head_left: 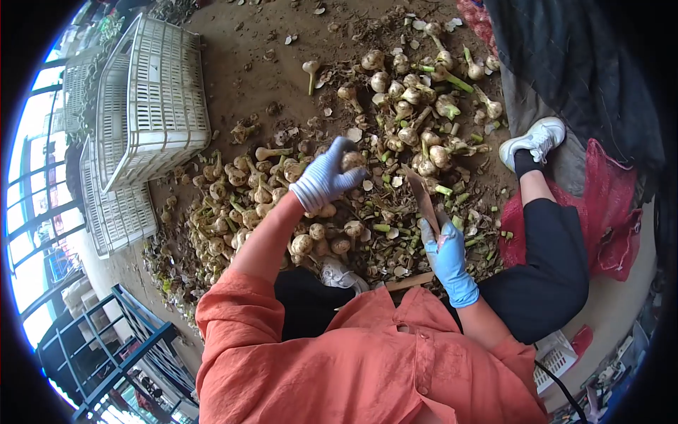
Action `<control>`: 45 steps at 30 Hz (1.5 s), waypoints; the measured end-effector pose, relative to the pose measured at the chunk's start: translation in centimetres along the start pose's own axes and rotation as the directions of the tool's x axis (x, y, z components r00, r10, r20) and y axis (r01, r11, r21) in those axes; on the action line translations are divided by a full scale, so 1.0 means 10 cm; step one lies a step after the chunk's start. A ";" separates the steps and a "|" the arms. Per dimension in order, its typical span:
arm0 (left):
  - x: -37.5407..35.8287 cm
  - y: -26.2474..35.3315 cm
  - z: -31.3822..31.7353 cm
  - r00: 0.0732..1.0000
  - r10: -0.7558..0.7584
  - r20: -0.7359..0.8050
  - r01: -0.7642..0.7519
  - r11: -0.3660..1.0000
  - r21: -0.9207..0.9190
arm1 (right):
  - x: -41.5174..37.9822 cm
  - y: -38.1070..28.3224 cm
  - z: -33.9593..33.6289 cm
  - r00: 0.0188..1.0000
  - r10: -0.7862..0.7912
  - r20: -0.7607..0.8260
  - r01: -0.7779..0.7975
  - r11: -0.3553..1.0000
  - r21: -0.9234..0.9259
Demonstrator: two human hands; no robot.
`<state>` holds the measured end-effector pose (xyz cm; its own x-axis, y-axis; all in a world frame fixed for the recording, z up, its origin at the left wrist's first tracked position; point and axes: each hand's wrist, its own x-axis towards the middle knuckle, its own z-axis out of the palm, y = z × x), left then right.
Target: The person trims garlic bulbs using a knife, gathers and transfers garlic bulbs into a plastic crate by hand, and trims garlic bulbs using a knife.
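My left hand (328, 175), in a white-and-grey striped knit glove, has its thumb and fingers curled around a garlic bulb (352, 161). In a light blue glove, my right hand (446, 254) grips a knife; the brown, rusty-looking knife blade (421, 196) points up and to the left, apart from that bulb. Loose garlic bulbs (301, 244) are heaped below and left of my left hand. Beyond the knife lie more garlic bulbs with green stems (439, 154). Cut stem pieces and dry skins (395, 230) cover the ground between my hands.
White plastic crates (166, 88) are stacked at the upper left. Red mesh sacks (613, 212) and a dark cloth (579, 78) lie on the right. My outstretched leg ends in a white shoe (534, 143). A blue metal frame (134, 346) stands at lower left.
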<state>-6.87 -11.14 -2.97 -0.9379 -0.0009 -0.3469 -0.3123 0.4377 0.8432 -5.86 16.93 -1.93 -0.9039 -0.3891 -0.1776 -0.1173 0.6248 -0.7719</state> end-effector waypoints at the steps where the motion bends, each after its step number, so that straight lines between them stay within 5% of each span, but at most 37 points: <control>1: -0.13 0.14 0.18 1.000 0.030 0.007 -0.029 0.997 -0.073 | -0.03 -0.05 -0.01 0.998 -0.048 -0.052 0.048 0.999 0.009; 4: -0.42 0.45 0.56 0.998 0.030 0.051 -0.019 0.980 -0.200 | -0.13 -0.15 -0.12 0.927 -0.340 -0.156 0.333 0.940 -0.074; 6: -0.54 0.59 0.66 0.974 -0.148 0.174 0.172 0.976 -0.136 | -0.23 -0.17 -0.19 0.890 -0.448 -0.085 0.429 0.886 -0.179; 7: -0.59 0.15 0.86 0.989 0.149 -0.006 -0.147 0.967 -0.209 | -0.28 -0.14 -0.19 0.878 -0.476 -0.049 0.459 0.867 -0.196; 10: -0.73 0.54 0.87 0.997 0.079 0.009 -0.073 0.951 -0.299 | -0.37 -0.14 -0.26 0.843 -0.533 -0.067 0.508 0.832 -0.224; 12: -0.77 0.59 0.89 0.981 0.185 -0.062 -0.194 0.946 -0.259 | -0.40 -0.16 -0.29 0.843 -0.535 -0.057 0.508 0.826 -0.246; 13: -0.75 0.61 0.89 0.986 0.166 0.018 -0.164 0.982 -0.089 | -0.39 -0.11 -0.28 0.837 -0.543 -0.075 0.500 0.812 -0.300; 14: -0.81 0.75 0.94 1.000 0.031 -0.002 -0.031 0.986 -0.166 | -0.37 -0.03 -0.25 0.832 -0.548 -0.089 0.489 0.798 -0.352; 15: -0.86 0.89 0.98 0.994 -0.105 -0.021 0.096 0.964 -0.250 | -0.32 0.18 -0.15 0.931 -0.361 -0.059 0.316 0.876 -0.364; 16: -0.92 1.05 0.95 0.998 -0.067 -0.013 0.063 0.976 -0.211 | -0.25 0.47 -0.11 0.996 -0.080 -0.027 0.060 0.895 -0.441; 18: -0.93 1.05 0.93 0.995 -0.056 -0.082 0.014 0.896 -0.443 | -0.20 0.62 -0.14 0.992 -0.021 -0.127 -0.029 0.925 -0.378; 19: -0.88 1.02 0.85 0.977 0.036 -0.210 -0.029 0.999 0.036 | -0.19 0.43 -0.24 0.987 -0.093 -0.133 0.051 0.954 -0.294; 20: -0.85 0.97 0.79 0.949 0.160 -0.273 -0.002 0.865 0.501 | -0.17 0.37 -0.28 0.987 -0.093 -0.128 0.051 0.952 -0.303; 22: -0.79 0.87 0.81 0.918 0.164 -0.362 -0.067 0.962 0.265 | -0.19 0.32 -0.29 0.988 -0.063 -0.138 0.034 0.979 -0.202; 23: -0.79 0.85 0.82 0.946 -0.015 -0.325 -0.021 0.994 -0.107 | -0.22 0.30 -0.26 0.966 -0.120 -0.231 0.091 0.987 -0.130; 24: -0.81 0.84 0.83 0.958 -0.169 -0.230 0.046 0.887 -0.459 | -0.26 0.23 -0.25 0.967 -0.121 -0.226 0.094 0.988 -0.125; 25: -0.83 0.84 0.84 0.957 -0.169 -0.237 0.043 0.888 -0.457 | -0.28 0.12 -0.28 0.959 -0.136 -0.249 0.128 0.991 -0.048; 27: -0.86 0.82 0.92 0.929 -0.323 -0.179 -0.028 0.423 -0.906 | -0.32 -0.06 -0.33 0.965 -0.125 -0.230 0.148 0.985 0.084; 31: -0.89 0.70 1.13 0.931 -0.301 -0.209 -0.111 0.312 -0.944 | -0.36 -0.19 -0.32 0.916 -0.311 -0.253 0.338 0.938 0.074; 32: -0.90 0.67 1.17 0.958 -0.254 -0.132 -0.098 0.141 -0.985 | -0.35 -0.15 -0.30 0.914 -0.320 -0.249 0.347 0.935 0.074; 33: -0.96 0.65 1.22 0.962 -0.243 -0.122 -0.086 0.155 -0.984 | -0.32 -0.04 -0.24 0.935 -0.311 -0.168 0.304 0.950 -0.071; 34: -1.05 0.73 1.23 0.965 -0.240 -0.108 -0.068 0.168 -0.983 | -0.32 0.12 -0.16 0.955 -0.285 -0.084 0.261 0.941 -0.217; 35: -1.15 0.83 1.12 0.973 -0.227 -0.036 0.000 0.158 -0.987 | -0.26 0.47 -0.04 0.994 0.028 0.110 0.016 0.925 -0.380; 36: -1.20 0.81 0.98 0.980 -0.170 -0.100 -0.050 0.276 -0.960 | -0.32 0.92 0.13 1.000 0.009 0.020 0.000 0.910 -0.414; 37: -1.23 0.66 0.78 0.915 -0.243 -0.323 -0.094 0.649 -0.755 | -0.35 0.87 0.13 0.999 -0.038 -0.008 0.032 0.922 -0.387; 38: -1.30 0.52 0.44 0.874 -0.164 -0.457 0.077 0.976 -0.204 | -0.32 0.81 0.07 0.995 -0.091 -0.028 0.074 0.926 -0.370; 39: -1.41 0.25 0.07 0.863 0.032 -0.505 0.219 0.876 0.430 | -0.30 0.70 -0.02 0.995 -0.093 -0.018 0.080 0.923 -0.377; 40: -1.52 0.42 -0.25 0.859 -0.308 -0.409 0.511 0.572 0.641 | -0.29 0.56 -0.12 0.996 -0.085 -0.020 0.073 0.939 -0.337; 41: -1.57 0.34 -0.44 0.803 -0.459 -0.381 0.556 0.344 0.756 | -0.27 0.46 -0.15 0.997 -0.073 -0.026 0.063 0.955 -0.289; 42: -1.52 0.32 -0.55 0.761 -0.525 -0.381 0.592 0.322 0.739 | -0.27 0.45 -0.16 0.999 -0.043 -0.011 0.040 0.977 -0.211; 45: -0.98 -0.17 -0.63 0.832 -0.401 -0.384 0.555 0.571 0.605 | -0.29 0.46 -0.02 0.997 -0.074 -0.008 0.071 0.978 -0.198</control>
<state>1.93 -17.54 1.64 -0.7127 -0.5214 -0.4692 -0.6071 0.7936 0.0403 -3.84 21.12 -4.84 -0.8961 -0.4287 -0.1147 -0.2604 0.7173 -0.6462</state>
